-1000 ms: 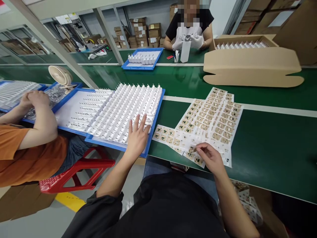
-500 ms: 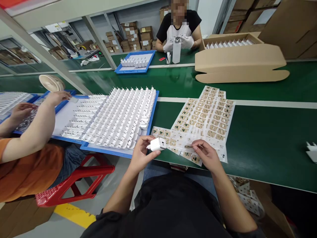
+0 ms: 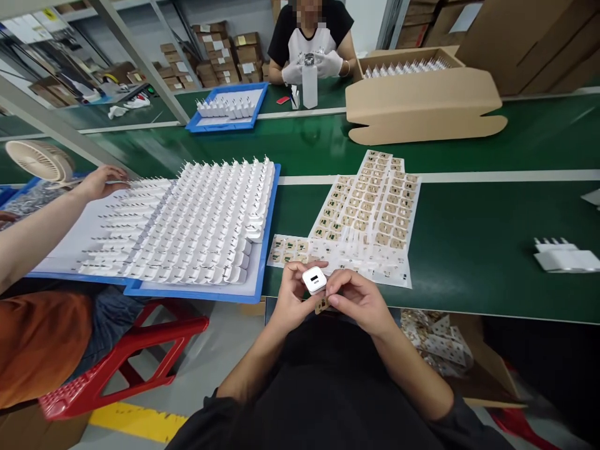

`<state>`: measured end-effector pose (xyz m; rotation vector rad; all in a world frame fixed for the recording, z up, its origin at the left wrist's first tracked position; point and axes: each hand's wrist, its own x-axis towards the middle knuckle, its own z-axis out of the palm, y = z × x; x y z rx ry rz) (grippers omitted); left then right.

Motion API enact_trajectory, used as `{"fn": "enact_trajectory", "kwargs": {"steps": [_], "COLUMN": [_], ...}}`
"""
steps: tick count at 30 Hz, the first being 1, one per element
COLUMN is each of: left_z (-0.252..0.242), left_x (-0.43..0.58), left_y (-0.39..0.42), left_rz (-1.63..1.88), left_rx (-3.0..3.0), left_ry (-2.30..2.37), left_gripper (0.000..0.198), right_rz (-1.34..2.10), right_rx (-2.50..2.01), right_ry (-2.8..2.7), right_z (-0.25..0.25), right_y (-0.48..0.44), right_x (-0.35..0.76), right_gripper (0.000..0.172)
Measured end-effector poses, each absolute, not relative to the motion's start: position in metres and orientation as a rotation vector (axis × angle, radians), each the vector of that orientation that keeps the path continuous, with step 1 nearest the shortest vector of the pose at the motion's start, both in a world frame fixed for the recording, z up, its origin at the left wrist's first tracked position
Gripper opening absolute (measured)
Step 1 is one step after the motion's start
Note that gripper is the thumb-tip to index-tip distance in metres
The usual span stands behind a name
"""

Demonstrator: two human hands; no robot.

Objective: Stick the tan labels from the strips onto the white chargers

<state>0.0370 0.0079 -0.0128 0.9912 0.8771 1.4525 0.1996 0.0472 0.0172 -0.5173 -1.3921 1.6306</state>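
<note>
My left hand [image 3: 294, 299] is closed around a white charger plug [image 3: 314, 280], its end with the dark port slots turned up toward me. Against the charger's right side, the fingers of my right hand [image 3: 359, 300] are pinched together; whatever they hold is too small or hidden to make out. A small tan piece with dark marks [image 3: 321, 305] shows below the fingertips, but I cannot tell whether it is held. Just beyond my hands lie overlapping sheets of tan stickers [image 3: 360, 209], their near part mostly bare white backing.
Left of my hands, a blue tray [image 3: 268, 234] holds rows of white chargers, prongs up. A co-worker's arm [image 3: 47, 228] reaches over the adjoining tray. More chargers [image 3: 565, 256] lie at right. Across the bench are an open carton [image 3: 422, 103] and a gloved person.
My right hand has left the sticker sheet and moved left to the charger. The charger has turned so its port end faces me. My view has shifted right.
</note>
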Motion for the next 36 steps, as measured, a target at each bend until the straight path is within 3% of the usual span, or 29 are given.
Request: {"fn": "enact_trajectory", "kwargs": {"steps": [9, 18, 23, 36], "left_z": [-0.013, -0.017, -0.012, 0.015], "left_x": [0.022, 0.025, 0.024, 0.021], "left_y": [0.009, 0.003, 0.002, 0.000], "left_rz": [1.359, 1.342, 1.433, 1.378], "left_rx": [1.298, 1.371, 1.550, 1.902], "left_ry": [1.049, 1.021, 1.104, 1.245], "left_gripper": [0.043, 0.072, 0.045, 0.048], "right_rz": [1.686, 1.731, 1.701, 1.569], "right_rx": [-0.560, -0.501, -0.570, -0.862], "right_ry": [-1.339, -1.364, -1.353, -1.292], "right_z": [0.013, 0.019, 0.028, 0.041], "right_y": [0.050, 0.044, 0.038, 0.045], "right_x": [0.207, 0.207, 0.211, 0.205], "right_gripper": [0.020, 0.021, 0.014, 0.023]}}
